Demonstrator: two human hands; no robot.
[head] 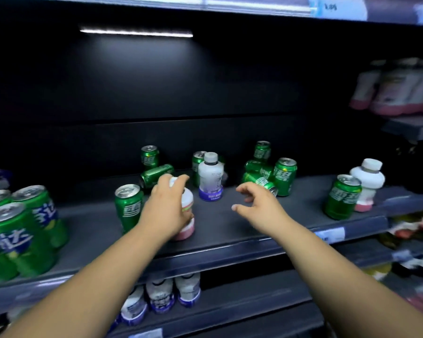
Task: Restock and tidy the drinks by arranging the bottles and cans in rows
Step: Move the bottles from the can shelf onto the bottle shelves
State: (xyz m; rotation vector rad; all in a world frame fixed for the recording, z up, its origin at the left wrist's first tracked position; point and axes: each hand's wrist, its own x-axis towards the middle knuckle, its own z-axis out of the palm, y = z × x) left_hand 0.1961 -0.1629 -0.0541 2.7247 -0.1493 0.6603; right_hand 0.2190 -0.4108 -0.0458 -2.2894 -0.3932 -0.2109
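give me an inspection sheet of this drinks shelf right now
surface: dark shelf, partly bare.
job's things: pink-based bottle at the front; purple-based bottle upright; upright green can left of it; right green can beside a white bottle; blue-green cans grouped far left.
clutter: toppled can behind the held bottle; can pile mid-right, some lying.
grips: left-hand grip holds the pink-based bottle; right-hand grip open, holding nothing.
cables: nothing seen.
surroundings: purple-based bottles on the shelf below; price tag on the shelf edge; strip light above.
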